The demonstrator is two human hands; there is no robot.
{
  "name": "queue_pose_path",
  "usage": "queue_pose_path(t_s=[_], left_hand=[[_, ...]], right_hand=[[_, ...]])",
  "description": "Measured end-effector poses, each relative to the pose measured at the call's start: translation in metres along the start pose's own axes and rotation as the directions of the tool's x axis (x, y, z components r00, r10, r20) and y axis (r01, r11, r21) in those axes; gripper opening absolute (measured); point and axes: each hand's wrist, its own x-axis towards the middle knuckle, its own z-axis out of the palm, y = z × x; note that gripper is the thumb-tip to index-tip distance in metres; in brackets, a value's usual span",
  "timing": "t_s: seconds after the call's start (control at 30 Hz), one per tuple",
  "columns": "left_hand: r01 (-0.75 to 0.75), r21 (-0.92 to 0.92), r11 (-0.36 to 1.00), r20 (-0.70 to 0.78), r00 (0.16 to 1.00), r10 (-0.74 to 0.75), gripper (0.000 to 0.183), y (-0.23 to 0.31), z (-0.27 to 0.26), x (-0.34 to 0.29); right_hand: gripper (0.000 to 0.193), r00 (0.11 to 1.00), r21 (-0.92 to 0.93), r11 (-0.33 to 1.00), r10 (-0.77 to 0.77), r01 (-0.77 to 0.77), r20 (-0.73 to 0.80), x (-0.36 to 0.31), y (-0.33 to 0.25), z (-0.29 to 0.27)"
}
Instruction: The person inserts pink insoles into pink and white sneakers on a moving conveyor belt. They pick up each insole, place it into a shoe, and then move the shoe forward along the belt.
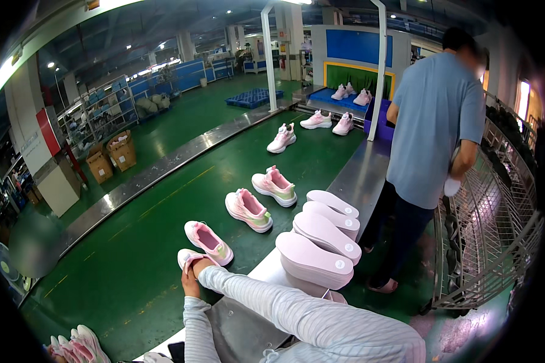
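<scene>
A pink-and-white low sneaker with a soft upper point(186, 256) is being worked on at the near edge of a flat green conveyor belt point(133, 260), just beside a matching sneaker with a pale green heel point(211, 242). The work on it appears to be under way rather than finished. Five more pink-and-white sneakers point(248, 210) are being borne farther along the belt; whether they are being counted as done cannot be told. Plenty seems to be left, since four stacks of pale pink, foot-shaped insoles point(312, 257) are being kept ready along the near edge. The worked sneaker's toe is being pointed toward the belt's opposite long edge, its long axis being set roughly crosswise; its heel is being hidden, so the exact angle is uncertain. Its near side is being clasped by the bent fingers of the left hand point(189, 283). The right hand point(202, 265) is being held at the opening, mostly concealed; its closure and any grip cannot be told.
</scene>
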Motion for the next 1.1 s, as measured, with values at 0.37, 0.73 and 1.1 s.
queue_pose_path(t_s=[0.37,0.73,1.1], left_hand=[[-0.101,0.011,0.995,0.036,0.994,0.1,0.036,-0.001,0.015,0.018],[-0.191,0.941,0.279,0.275,0.913,-0.301,0.033,0.035,0.055,0.03],[-0.167,0.986,-0.019,0.133,0.842,-0.523,0.033,-0.021,0.067,0.059]], right_hand=[[0.039,0.977,0.224,0.956,-0.207,0.189,0.06,-0.034,0.04,-0.059],[0.024,0.996,0.212,0.977,0.004,0.016,-0.093,-0.039,0.122,-0.095],[0.038,0.886,0.417,0.849,-0.119,0.324,-0.447,-0.225,0.213,-0.188]])
